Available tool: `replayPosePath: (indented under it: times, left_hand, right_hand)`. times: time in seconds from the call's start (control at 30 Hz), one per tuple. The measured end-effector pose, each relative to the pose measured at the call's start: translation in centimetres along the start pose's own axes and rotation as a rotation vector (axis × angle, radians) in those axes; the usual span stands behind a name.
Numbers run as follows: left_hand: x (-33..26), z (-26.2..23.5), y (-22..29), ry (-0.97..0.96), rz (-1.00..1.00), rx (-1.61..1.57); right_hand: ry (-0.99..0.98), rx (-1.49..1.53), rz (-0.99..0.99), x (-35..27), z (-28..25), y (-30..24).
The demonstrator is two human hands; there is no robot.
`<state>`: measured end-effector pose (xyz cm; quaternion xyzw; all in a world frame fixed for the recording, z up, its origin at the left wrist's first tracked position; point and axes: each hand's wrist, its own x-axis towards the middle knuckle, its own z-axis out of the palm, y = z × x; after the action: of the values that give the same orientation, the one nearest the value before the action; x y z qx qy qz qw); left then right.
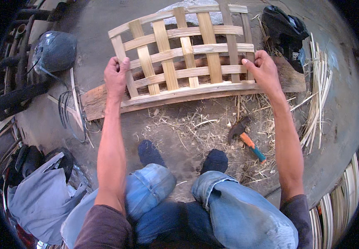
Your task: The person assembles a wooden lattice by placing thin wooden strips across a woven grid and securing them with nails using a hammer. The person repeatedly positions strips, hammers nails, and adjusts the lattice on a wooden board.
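Observation:
Both hands hold a woven wooden lattice panel (165,56) of pale flat strips upright before me. My left hand (116,76) is closed on its left edge, thumb on the near face. At the right edge, my right hand (264,71) grips the panel low down, thumb and fingers closed round an upright strip. The panel's lower edge is at a rough wooden plank (94,101) lying across the floor; whether it rests on the plank I cannot tell. A few strips look darker than the others, towards the right side.
A hammer (252,146) with an orange and teal handle lies among wood shavings (179,124). Bundled thin strips (318,95) lie at right. Left are a dark rounded bundle (55,50) and grey cloth (42,199); a black bag-like thing (285,31) is far right.

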<state>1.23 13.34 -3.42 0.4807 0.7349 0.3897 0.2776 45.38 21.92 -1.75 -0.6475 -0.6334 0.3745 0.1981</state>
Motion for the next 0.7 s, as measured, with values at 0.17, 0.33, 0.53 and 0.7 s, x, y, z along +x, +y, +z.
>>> replayPosePath:
  times: [0.17,0.33,0.53,0.7]
  left_hand:
    - [-0.7,0.8,1.2,0.027,0.009,0.051]
    - [-0.7,1.5,0.4,0.077,0.024,-0.022]
    - [-1.3,0.5,-0.8,0.091,0.083,-0.237]
    - [-1.6,-0.4,-1.8,0.017,0.080,-0.339]
  right_hand:
    - [-0.004,0.223,0.011,-0.8,0.4,-0.1]
    - [0.068,0.268,0.040,-1.6,1.0,-0.8]
    - [0.148,0.521,-0.025,-2.0,2.1,0.5]
    - [0.244,0.495,-0.044,-3.2,1.9,0.6]
